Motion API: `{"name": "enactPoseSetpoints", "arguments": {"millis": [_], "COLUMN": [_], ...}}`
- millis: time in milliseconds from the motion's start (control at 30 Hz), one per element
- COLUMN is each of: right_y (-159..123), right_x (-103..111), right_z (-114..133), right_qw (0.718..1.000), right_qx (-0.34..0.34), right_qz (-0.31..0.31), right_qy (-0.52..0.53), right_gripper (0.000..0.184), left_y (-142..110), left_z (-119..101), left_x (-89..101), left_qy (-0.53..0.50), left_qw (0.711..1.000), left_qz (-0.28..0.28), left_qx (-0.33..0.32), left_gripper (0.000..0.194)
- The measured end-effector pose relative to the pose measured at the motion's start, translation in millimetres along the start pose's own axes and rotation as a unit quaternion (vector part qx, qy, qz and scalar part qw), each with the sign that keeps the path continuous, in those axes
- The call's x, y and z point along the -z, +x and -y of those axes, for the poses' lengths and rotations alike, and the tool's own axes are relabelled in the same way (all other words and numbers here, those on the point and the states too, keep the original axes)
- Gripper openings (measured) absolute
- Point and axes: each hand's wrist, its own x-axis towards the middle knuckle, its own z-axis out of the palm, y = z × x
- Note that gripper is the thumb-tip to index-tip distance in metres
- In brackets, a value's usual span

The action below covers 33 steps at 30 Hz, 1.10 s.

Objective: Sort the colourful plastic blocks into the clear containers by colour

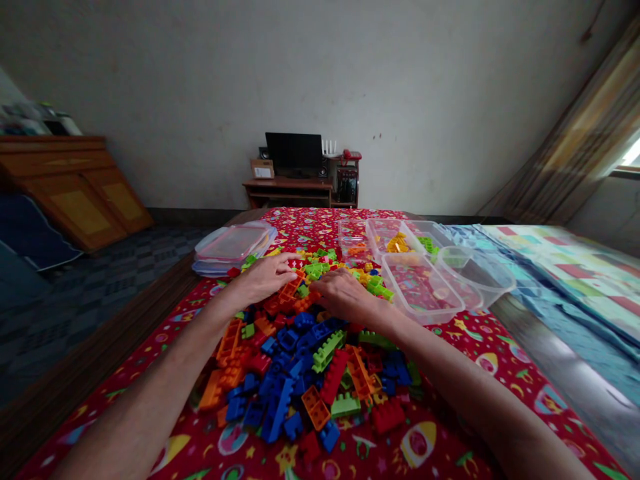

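The left hand [273, 275] is held palm down over the far left part of the pile of bricks [295, 363], its fingers loosely extended and the thumb parted from them; no brick is seen gripped. The right hand [345, 293] is bent into the middle of the pile, fingers curled downward; the fingertips are hidden, so whether anything is held cannot be told. Both forearms are stretched forward, one along either side of the heap, and some bricks are covered by the right one. The bricks, blue, orange, red, green and yellow, are spread on a red patterned tablecloth [370, 460]. Beyond the left hand, the far left side is taken up by a stack of lids [233, 243]. The far right side is crowded by clear plastic containers [423, 287], in which yellow bricks [399, 243] and green bricks [427, 244] are seen. Farther out, a bed [590, 280] is placed at the right, a wooden cabinet [75, 190] at the left, and a monitor [294, 153] is stood on a desk [290, 183] against the wall.
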Motion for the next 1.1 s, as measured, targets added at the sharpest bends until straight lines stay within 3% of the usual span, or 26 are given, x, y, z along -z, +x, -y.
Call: {"name": "enactPoseSetpoints", "arguments": {"millis": [67,200,333,500,633,733,833,900,967,1100], "right_y": [-2.1,-10.6,-14.0,-13.7,-15.6,-14.9,-10.8,-6.1,-0.5,8.6], "right_x": [1.6,9.7,16.8,20.6,20.3,16.5,15.5,20.3,28.9,44.3], "right_z": [-0.8,-14.3,-21.7,-12.5,-9.5,-17.4,-39.2,-62.6,-90.1,-132.8], "right_qw": [1.000,0.989,0.970,0.956,0.951,0.937,0.913,0.901,0.894,0.895], "right_qx": [0.003,0.037,0.052,0.085,0.021,-0.043,-0.144,-0.218,-0.283,-0.357], "right_qz": [-0.014,-0.083,-0.141,-0.126,-0.117,-0.155,-0.219,-0.248,-0.264,-0.228], "right_qy": [0.008,0.119,0.191,0.250,0.285,0.311,0.312,0.280,0.227,0.137], "right_gripper": [0.015,0.017,0.022,0.025,0.028,0.027,0.027,0.027,0.027,0.031], "left_y": [-0.3,-1.6,-3.7,-7.3,-10.8,-9.6,-3.7,0.3,2.5,2.8], "left_z": [1.4,-1.0,-8.1,-16.4,-23.4,-24.1,-10.7,5.7,22.8,42.9], "left_x": [1.5,-0.1,-8.5,-19.5,-20.8,-15.2,-1.2,11.6,23.4,31.9], "left_qy": [-0.013,-0.065,-0.150,-0.242,-0.316,-0.333,-0.233,-0.095,0.032,0.146], "left_qw": [1.000,0.997,0.986,0.966,0.945,0.940,0.971,0.994,0.996,0.988], "left_qz": [-0.009,-0.018,0.003,0.048,0.047,0.028,-0.008,-0.050,-0.086,-0.009], "left_qx": [0.008,0.032,0.074,0.074,0.074,0.074,0.043,0.025,0.017,0.051], "left_gripper": [0.058,0.060,0.061,0.070,0.065,0.058,0.049,0.045,0.046,0.043]}}
